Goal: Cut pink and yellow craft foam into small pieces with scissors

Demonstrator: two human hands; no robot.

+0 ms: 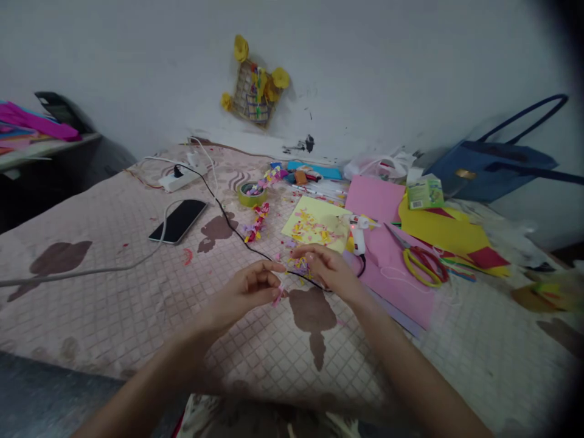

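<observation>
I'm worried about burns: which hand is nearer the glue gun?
Right. The right hand is left of the glue gun, towards the viewer; the left hand, farther left.

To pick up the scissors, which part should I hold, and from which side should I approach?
I would grip the scissors by their yellow and red handles, coming from the near right: the loops lie there, while the blades point toward the far left.

I can't make out one word or number from here. Right of the glue gun (360,242), a small green-and-white box (425,192) carries print too blurred for me to read. On the blue bag (506,159), farther right of the gun, I see a gold-coloured plate (465,174), likewise illegible.
</observation>
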